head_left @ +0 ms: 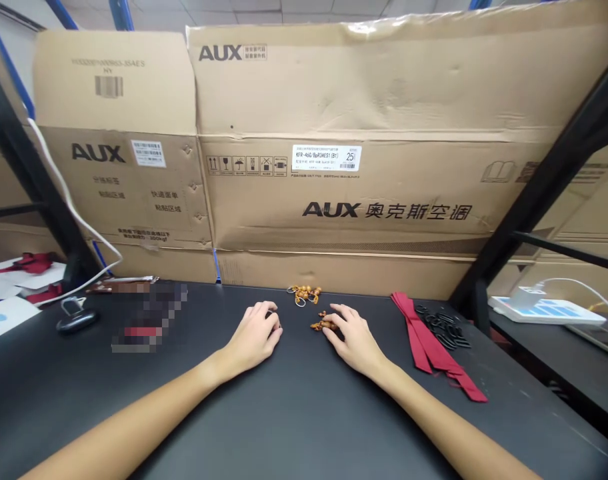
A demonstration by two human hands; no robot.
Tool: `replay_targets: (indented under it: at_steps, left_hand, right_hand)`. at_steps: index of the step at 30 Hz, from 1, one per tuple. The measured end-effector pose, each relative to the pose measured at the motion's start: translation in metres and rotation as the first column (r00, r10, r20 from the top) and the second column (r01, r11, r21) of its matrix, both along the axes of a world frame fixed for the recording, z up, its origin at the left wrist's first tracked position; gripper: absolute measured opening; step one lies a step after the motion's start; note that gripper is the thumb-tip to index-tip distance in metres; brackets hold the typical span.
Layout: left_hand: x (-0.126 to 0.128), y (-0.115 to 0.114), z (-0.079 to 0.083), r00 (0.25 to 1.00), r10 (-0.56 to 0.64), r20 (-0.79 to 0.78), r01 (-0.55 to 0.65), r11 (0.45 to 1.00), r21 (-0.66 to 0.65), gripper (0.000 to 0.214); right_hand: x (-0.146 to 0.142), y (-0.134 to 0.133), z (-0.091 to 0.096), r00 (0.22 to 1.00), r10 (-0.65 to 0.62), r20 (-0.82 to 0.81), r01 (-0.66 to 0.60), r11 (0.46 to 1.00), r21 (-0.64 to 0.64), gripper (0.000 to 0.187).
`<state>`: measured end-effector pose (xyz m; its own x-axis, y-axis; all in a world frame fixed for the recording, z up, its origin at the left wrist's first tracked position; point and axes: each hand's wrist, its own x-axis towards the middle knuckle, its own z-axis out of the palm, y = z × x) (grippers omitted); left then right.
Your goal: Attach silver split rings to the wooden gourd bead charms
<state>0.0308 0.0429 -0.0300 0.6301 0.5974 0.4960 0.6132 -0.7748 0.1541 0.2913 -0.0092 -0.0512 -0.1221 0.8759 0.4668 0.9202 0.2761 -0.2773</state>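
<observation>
My left hand (pixel 257 337) rests on the black tabletop with loosely bent fingers, some space showing between them; I see nothing held in it. Across from it, my right hand (pixel 354 339) has its fingers apart, the tips over and against a small cluster of brown carved pendants (pixel 318 326), partly covered by the fingers. Just behind lies a group of amber-brown beaded key rings (pixel 304 294) with metal loops, touched by neither hand.
Red fabric strips (pixel 434 347) and a pile of black clips or rings (pixel 445 328) lie right. On the left are a dark glossy object (pixel 77 320) and a blurred packet (pixel 149 320). Large cardboard boxes (pixel 334 100) stand behind the table; a white power strip (pixel 549 310) sits far right.
</observation>
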Motion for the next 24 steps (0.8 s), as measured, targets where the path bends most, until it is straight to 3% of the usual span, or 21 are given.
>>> replay_targets:
  at_steps: [6, 9, 12, 18, 24]
  left_hand:
    - [-0.004, 0.011, -0.002, 0.999, 0.042, 0.009, -0.042, 0.999, 0.024, 0.006]
    - [0.003, 0.011, -0.003, 0.999, -0.009, -0.035, 0.011, 0.999, 0.037, 0.019]
    - [0.019, 0.012, -0.003, 0.991, -0.060, -0.121, 0.063, 0.998, 0.022, 0.029]
    - [0.051, 0.024, 0.002, 0.979, -0.002, -0.205, 0.006, 1.000, 0.021, 0.044]
    - [0.051, 0.022, 0.005, 0.978, -0.103, -0.183, 0.104, 0.995, -0.005, 0.037]
  right_hand:
    - [0.013, 0.014, -0.010, 0.990, 0.085, -0.116, -0.077, 0.995, 0.070, 0.020]
    - [0.015, 0.018, -0.013, 0.984, 0.119, -0.135, -0.105, 0.989, 0.104, 0.024]
    - [0.015, 0.019, -0.014, 0.985, 0.110, -0.130, -0.097, 0.990, 0.102, 0.026]
    - [0.014, 0.018, -0.014, 0.990, 0.085, -0.109, -0.074, 0.992, 0.102, 0.027]
    - [0.013, 0.017, -0.013, 0.993, 0.071, -0.098, -0.062, 0.994, 0.093, 0.027]
